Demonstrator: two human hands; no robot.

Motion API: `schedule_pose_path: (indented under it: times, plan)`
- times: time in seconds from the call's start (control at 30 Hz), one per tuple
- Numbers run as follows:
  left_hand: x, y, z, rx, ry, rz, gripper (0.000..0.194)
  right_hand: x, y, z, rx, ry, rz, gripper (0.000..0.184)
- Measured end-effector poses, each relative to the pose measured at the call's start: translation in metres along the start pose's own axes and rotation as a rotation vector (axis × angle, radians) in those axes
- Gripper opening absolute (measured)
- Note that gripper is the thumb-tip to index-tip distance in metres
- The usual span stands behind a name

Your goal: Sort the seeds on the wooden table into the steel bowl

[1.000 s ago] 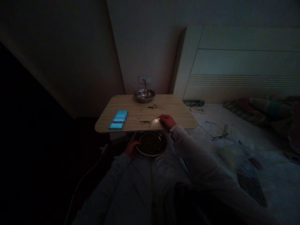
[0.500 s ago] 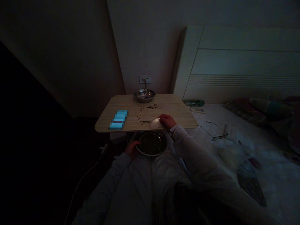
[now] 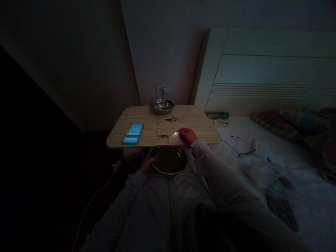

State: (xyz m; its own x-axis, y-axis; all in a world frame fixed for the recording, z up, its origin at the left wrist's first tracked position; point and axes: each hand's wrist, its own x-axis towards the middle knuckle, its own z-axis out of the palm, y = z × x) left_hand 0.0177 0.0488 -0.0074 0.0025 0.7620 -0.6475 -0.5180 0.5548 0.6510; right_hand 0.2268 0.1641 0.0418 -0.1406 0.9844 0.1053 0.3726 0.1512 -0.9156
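While my left hand grips metal plate under table edge as catcher, right hand cups white card beside scattered bits.

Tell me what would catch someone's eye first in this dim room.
The bright blue blurred patch on the left of the wooden table stands out most in the gloom. Next, the right hand rests on a small white dish at the table's near edge, while the left hand grips the rim of a metal pan just below. A shiny steel bowl sits at the far edge.
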Motion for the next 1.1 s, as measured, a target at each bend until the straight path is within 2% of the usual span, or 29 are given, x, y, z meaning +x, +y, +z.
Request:
schedule_pose_path:
  times: [0.33,0.6,1.1]
  plan:
    - [0.004,-0.003,-0.004,-0.016,-0.061,0.012,0.033,0.002,0.002,0.001,0.007,0.01,-0.009,0.019]
    - [0.006,-0.004,-0.005,-0.004,-0.036,0.019,0.022,-0.001,-0.001,0.0,0.044,-0.001,0.007,0.018]
    - [0.011,-0.005,-0.009,-0.01,-0.069,0.02,0.022,0.0,0.001,0.0,0.015,0.002,-0.019,0.02]
